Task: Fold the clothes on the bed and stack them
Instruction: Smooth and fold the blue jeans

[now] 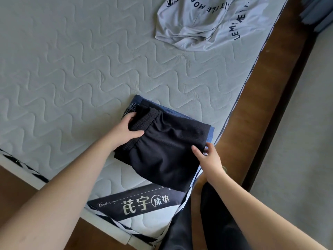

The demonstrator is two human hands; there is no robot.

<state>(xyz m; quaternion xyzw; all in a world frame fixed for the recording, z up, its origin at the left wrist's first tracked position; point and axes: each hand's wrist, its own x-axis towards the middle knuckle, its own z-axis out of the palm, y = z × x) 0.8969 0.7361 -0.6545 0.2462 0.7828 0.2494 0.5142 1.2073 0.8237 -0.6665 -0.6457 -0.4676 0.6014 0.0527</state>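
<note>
Folded black shorts (167,150) with an elastic waistband lie on top of a folded blue garment (137,101) near the mattress corner. My left hand (126,129) grips the waistband edge of the shorts, thumb on top and fingers tucked under. At the shorts' right edge my right hand (207,157) pinches the cloth between thumb and fingers. An unfolded light grey T-shirt (198,24) with dark lettering lies crumpled at the far right of the bed.
The quilted grey mattress (72,69) stretches wide to the left and back. A brown wooden bed frame (261,105) runs along the right side, with grey floor (297,141) beyond. My dark trouser legs (207,222) stand at the corner.
</note>
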